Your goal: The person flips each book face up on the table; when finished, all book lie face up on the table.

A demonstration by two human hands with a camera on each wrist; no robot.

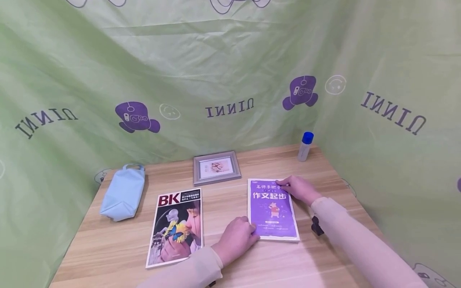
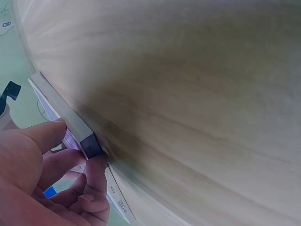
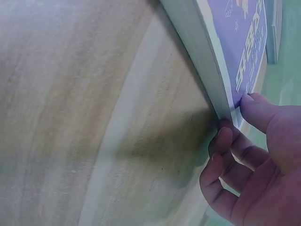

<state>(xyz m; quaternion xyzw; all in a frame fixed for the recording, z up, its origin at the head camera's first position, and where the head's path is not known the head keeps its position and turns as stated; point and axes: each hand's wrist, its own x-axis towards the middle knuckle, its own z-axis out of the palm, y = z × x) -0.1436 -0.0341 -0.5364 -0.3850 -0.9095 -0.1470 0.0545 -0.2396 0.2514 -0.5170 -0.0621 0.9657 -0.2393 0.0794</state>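
Observation:
A purple book (image 1: 272, 224) with white Chinese lettering and a cartoon bear lies on the wooden table, right of the middle. My left hand (image 1: 237, 240) pinches its near left corner; in the left wrist view the thumb (image 2: 49, 134) bears on the cover while fingertips meet the spine side. At the far right corner my right hand (image 1: 300, 190) grips the book. The right wrist view shows that thumb (image 3: 256, 110) on the cover and curled fingers at the page edge. To the left of the purple book lies a BK magazine (image 1: 176, 224), beside my left forearm.
A silver picture frame (image 1: 235, 170) lies flat behind the books. A light blue pouch (image 1: 124, 192) is at the table's left side. Near the back right corner stands a bottle with a blue cap (image 1: 305, 146). Green printed cloth (image 1: 230, 68) hangs behind the table.

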